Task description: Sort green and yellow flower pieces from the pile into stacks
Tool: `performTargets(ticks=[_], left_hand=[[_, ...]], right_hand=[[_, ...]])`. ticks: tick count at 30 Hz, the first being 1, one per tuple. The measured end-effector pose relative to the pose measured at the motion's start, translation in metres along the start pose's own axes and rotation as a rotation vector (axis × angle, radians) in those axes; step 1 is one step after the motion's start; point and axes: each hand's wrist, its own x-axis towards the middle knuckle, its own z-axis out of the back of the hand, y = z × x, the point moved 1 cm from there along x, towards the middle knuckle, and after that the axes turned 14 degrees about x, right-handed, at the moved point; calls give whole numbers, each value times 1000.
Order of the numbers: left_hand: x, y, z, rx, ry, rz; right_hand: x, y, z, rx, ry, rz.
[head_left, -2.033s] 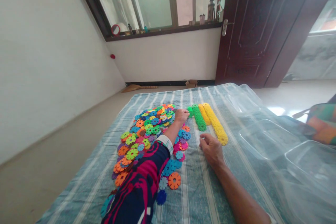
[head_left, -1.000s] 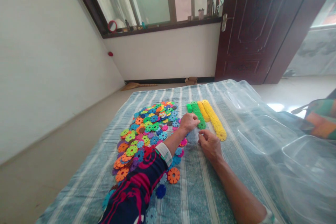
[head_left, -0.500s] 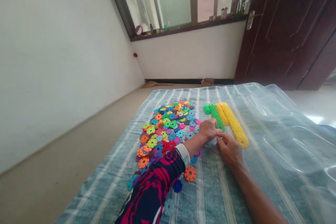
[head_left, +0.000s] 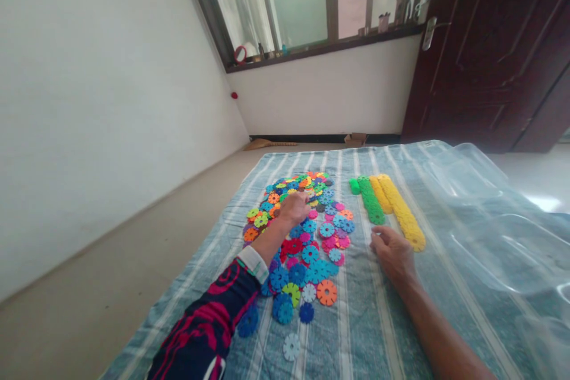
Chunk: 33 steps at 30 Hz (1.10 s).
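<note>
1. We count two bare hands: the left hand (head_left: pixel 294 209) reaches over the pile, fingers drawn together; we cannot tell whether they pinch a disc.
2. The right hand (head_left: pixel 394 250) is curled, thumb close to forefinger; we cannot make out anything in its grip.
3. Beneath and around the left hand, we see a pile of discs (head_left: pixel 294 246), too many to count: flat, round, notched and multicolored.
4. Ahead of the right hand we count four bumpy rows: one short green row (head_left: pixel 354 186), one long green row (head_left: pixel 371 202), one shorter yellow row (head_left: pixel 380 196) and one longer yellow row (head_left: pixel 403 214).
5. Right of that hand, we find at least three containers (head_left: pixel 472 181) of clear, smooth plastic.
6. Under everything, we see one striped, woven cloth (head_left: pixel 363 332).
</note>
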Motion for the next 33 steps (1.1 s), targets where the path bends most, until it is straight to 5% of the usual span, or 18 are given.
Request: performTargets(ticks=[3, 7, 26, 33], left_hand=[[-5, 37, 4, 46, 34, 22], [-12, 57, 2, 71, 62, 43], [2, 63, -6, 117, 112, 12], [0, 46, 14, 128, -43, 81]], right_hand=[[0, 0, -1, -16, -5, 10], [0, 0, -2, -16, -10, 26], [5, -3, -6, -35, -17, 77], [7, -2, -7, -8, -26, 67]])
